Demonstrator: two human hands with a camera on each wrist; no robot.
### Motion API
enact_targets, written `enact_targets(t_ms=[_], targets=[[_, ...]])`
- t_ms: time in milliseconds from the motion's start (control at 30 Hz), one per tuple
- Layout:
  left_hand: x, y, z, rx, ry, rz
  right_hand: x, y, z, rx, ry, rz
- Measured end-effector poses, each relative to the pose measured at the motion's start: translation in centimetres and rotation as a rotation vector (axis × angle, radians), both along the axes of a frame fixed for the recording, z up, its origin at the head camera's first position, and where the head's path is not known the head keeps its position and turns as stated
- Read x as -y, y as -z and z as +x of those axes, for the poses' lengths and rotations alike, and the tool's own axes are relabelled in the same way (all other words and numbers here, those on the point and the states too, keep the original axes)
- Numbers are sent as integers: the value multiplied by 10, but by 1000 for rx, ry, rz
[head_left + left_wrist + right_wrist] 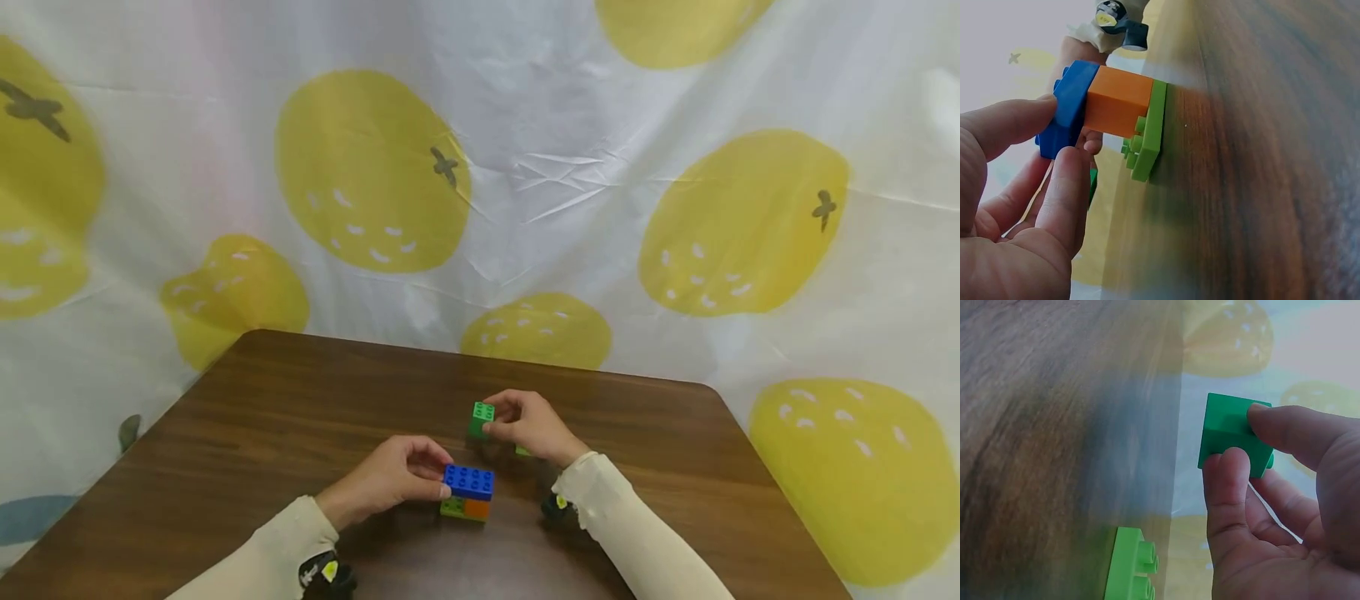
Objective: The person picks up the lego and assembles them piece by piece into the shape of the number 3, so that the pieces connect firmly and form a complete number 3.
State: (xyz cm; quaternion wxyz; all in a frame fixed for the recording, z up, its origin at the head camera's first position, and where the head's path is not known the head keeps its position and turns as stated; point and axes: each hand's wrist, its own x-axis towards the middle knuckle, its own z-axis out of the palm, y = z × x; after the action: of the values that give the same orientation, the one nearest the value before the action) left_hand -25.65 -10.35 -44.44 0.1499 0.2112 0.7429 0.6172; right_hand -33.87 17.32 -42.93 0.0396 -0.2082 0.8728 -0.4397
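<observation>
A small stack stands on the brown table (247, 417): a blue brick (468, 481) on top, an orange brick (477, 508) under it, and a light green plate (452, 507) at the bottom. My left hand (401, 477) pinches the blue brick (1066, 109) from its left side with thumb and fingers. My right hand (528, 427) holds a dark green brick (482, 419) lifted off the table, a little behind the stack. In the right wrist view the green brick (1229, 432) sits between thumb and fingertips. A light green piece (1130, 565) lies on the table under that hand.
A white cloth with yellow fruit shapes (375, 175) hangs behind and around the table. The table's rounded far edge (480, 358) runs close behind the hands. Small black wrist cameras (326, 573) sit on both cream sleeves.
</observation>
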Motion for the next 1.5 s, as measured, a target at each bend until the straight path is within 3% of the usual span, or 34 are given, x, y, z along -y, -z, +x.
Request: enact_targets(t_ms=[267,533,1000,1500], targets=[[2,4,1,30,7,12,-3,-4,4,-16,-11,13],[1,-2,-2,13,11,-4,-7,-16,15,0,16,-75],[1,0,-2,28,24,9,-11,-21,28,-75,-22,-33],[0,-1,0,13,8,4,-9,-31,58,-72,-56,-93]])
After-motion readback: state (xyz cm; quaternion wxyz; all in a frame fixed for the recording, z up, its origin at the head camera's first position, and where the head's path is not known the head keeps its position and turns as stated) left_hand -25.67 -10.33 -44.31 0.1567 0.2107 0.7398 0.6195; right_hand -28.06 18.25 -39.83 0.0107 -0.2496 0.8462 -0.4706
